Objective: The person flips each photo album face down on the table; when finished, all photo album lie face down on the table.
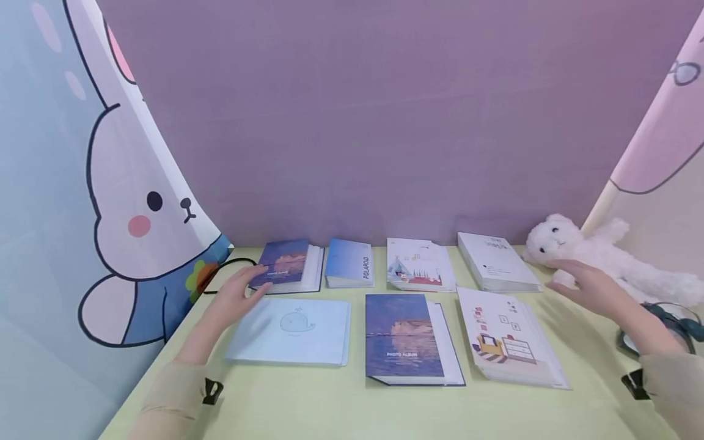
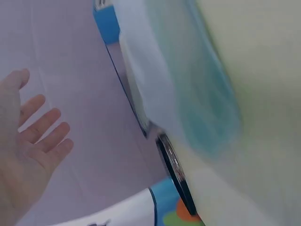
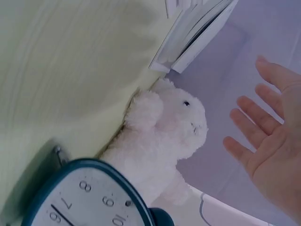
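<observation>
I see soft, even, bright light with faint shadows on the surface [image 1: 330,403]. The head view bends at its edges; both wrist views smear with blur up close.

The head view looks down across the table [image 1: 341,403] toward the wall; both wrist views sit close, the right sharing the plush bear [image 1: 555,241] [image 3: 164,136].

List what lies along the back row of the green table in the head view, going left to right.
Dark blue sunset photo album → light blue book marked POLAROID → white album with a tent drawing → thick plain white album → white plush bear.
</observation>
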The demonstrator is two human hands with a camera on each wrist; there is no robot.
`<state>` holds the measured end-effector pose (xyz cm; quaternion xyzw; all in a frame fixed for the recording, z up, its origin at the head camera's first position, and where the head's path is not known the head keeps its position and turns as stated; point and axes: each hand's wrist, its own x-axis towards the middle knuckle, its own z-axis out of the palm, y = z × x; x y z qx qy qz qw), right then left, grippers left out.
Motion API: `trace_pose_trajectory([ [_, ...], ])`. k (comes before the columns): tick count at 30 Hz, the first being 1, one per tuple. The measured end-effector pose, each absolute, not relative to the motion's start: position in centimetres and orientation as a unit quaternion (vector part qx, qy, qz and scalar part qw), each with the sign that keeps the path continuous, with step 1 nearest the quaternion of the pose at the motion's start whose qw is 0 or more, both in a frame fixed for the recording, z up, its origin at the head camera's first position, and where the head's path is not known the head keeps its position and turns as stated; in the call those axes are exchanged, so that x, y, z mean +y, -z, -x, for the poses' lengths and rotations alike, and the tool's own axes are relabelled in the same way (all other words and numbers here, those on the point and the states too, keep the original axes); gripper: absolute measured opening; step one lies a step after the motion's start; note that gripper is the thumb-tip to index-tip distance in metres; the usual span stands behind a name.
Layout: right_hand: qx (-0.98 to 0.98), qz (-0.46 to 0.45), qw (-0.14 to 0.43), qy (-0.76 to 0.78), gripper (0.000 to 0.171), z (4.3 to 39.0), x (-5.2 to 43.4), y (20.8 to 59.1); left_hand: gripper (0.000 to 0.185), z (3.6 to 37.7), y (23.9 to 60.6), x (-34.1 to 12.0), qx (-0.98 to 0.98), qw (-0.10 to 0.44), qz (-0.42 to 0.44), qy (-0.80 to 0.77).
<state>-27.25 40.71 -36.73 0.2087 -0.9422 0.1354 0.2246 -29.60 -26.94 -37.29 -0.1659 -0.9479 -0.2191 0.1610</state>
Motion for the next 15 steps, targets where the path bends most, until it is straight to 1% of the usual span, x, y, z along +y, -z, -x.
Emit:
trace_pose_trajectory([
  [3,-0.938,-0.212,0.231,-0.148,0.044,27.6,40.1,36.7,0.05,30.2,37.0,-25.4,-0.947,0.152,0.157,0.235],
  [6,-0.939,-0.208,0.223,-0.159,0.046,27.9,39.6,36.7,0.05,30.8,36.8,-23.8,-0.945,0.148,0.157,0.245],
  [11,-0.939,-0.205,0.211,-0.179,0.049,28.4,38.9,36.9,0.044,31.7,36.3,-21.2,-0.923,0.171,0.203,0.279],
  [15,-0.938,-0.203,0.204,-0.194,0.049,28.9,38.2,37.1,0.043,32.5,36.2,-18.9,-0.91,0.17,0.223,0.306],
])
